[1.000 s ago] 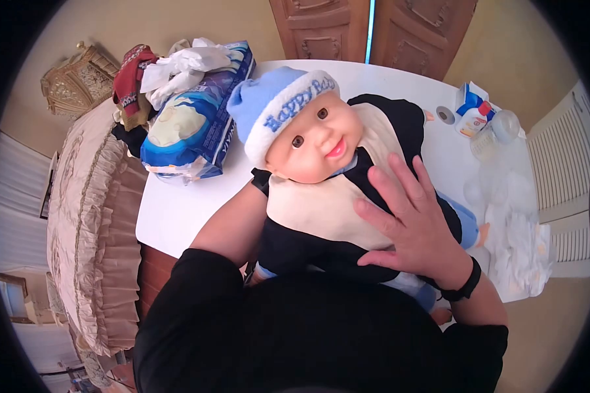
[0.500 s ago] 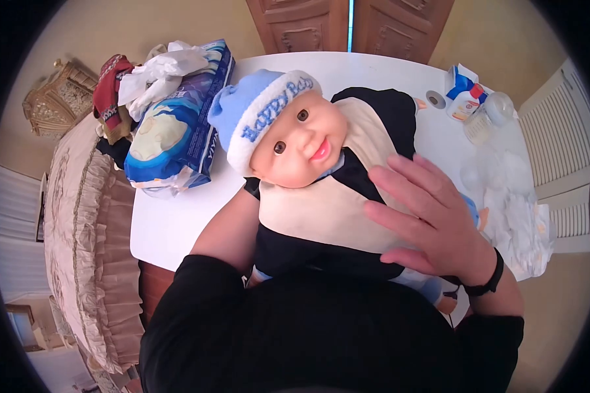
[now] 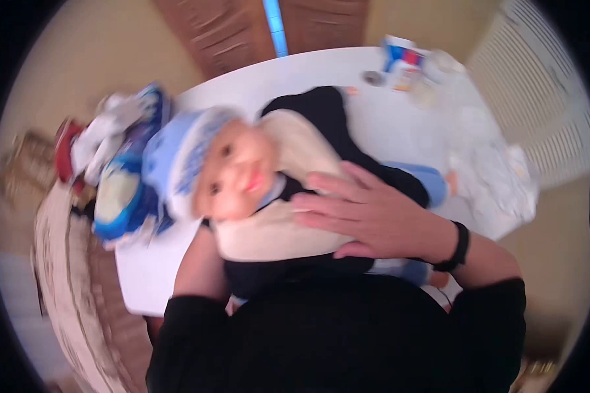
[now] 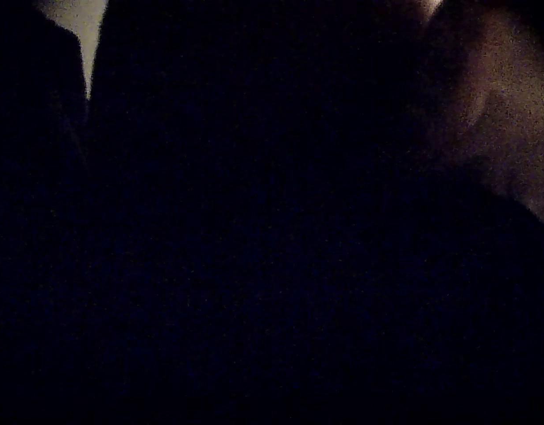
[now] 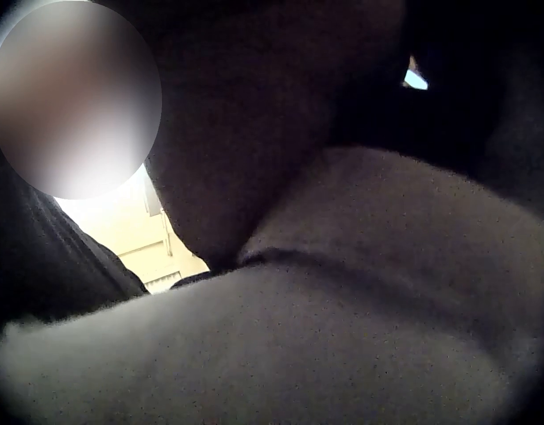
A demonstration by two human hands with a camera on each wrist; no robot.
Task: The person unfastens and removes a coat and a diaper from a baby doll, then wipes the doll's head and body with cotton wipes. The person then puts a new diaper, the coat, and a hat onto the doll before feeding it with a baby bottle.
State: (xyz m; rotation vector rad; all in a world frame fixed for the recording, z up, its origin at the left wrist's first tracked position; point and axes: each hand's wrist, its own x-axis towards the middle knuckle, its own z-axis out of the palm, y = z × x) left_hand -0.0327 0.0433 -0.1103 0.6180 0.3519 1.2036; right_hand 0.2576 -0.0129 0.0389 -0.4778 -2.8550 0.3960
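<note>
In the head view, a doll (image 3: 239,173) wearing a blue and white hat (image 3: 180,157) leans across the person's front. Its clothing is black with a wide cream cloth (image 3: 262,236) over the chest. My right hand (image 3: 367,213) lies on the doll's chest, fingers extended and slightly apart, fingertips over the cream and black cloth. The left forearm (image 3: 203,265) passes beneath the doll, which hides that hand in the head view. The left wrist view is nearly black, with a dim skin-toned shape at upper right. Pale cloth (image 5: 254,354) fills the bottom of the right wrist view.
Along the white table's (image 3: 154,288) left side are a blue package (image 3: 121,196) and a crumpled white bag (image 3: 105,134). A bottle (image 3: 406,75), a grey round item (image 3: 373,78) and clear containers stand at the back right. Crumpled white material (image 3: 505,177) covers the right edge.
The head view has swung, and the doll and table appear tilted and further left. My right hand has come down leftward over the doll's chest, with its fingers pointing more to the left.
</note>
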